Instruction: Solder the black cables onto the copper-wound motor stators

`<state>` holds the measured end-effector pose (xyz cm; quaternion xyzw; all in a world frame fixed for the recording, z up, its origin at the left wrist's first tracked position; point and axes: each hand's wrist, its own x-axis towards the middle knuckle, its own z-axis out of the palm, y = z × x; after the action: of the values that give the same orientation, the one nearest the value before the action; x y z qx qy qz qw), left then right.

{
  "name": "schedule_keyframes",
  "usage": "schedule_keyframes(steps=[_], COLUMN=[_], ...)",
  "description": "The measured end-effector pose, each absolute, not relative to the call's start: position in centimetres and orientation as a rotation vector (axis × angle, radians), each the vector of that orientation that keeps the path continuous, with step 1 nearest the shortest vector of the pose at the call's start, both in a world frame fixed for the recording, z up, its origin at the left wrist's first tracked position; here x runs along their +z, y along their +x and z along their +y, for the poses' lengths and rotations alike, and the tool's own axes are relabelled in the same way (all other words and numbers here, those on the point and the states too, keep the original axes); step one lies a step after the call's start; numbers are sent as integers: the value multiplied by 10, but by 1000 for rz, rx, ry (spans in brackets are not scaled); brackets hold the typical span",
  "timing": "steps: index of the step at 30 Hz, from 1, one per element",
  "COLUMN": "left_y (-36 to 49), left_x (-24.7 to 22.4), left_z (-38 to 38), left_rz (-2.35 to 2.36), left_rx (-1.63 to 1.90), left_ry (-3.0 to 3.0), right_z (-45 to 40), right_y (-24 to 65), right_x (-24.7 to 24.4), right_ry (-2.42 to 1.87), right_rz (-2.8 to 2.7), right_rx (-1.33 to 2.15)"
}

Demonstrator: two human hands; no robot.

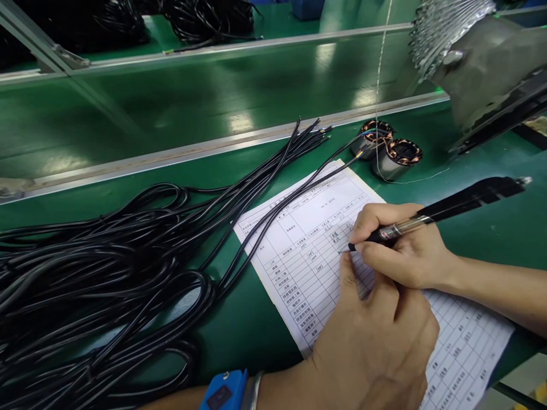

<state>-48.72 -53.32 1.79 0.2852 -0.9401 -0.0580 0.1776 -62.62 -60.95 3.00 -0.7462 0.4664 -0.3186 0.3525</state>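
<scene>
On the green bench lies a printed form (273, 267) with a table and handwritten entries. My right hand (405, 250) grips a black pen (391, 230), its tip touching the form near the middle columns. My left hand (380, 341) rests on the sheet just below the pen tip, index finger stretched out and the other fingers partly bent, holding nothing. A blue band with a dark tag (224, 393) is on my left wrist. Two black cables cross the upper left part of the form.
Coiled black cables (106, 267) cover the left side. Two wound copper coils in metal rings (391, 162) sit behind the form. A foil-wrapped duct (448, 34) stands at the upper right. A metal rail (171, 156) runs behind, with more cable bundles (209, 20) beyond.
</scene>
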Motion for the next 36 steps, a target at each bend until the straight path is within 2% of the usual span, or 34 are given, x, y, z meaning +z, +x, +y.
schedule_keyframes(steps=[36], left_y=[-488], left_x=[18], left_z=[-533], left_rz=[-2672], left_rx=[-167], left_ry=[805], right_z=[-610], right_y=[-626], right_x=[32], right_ry=[-1986], right_rz=[1179], right_rx=[-845])
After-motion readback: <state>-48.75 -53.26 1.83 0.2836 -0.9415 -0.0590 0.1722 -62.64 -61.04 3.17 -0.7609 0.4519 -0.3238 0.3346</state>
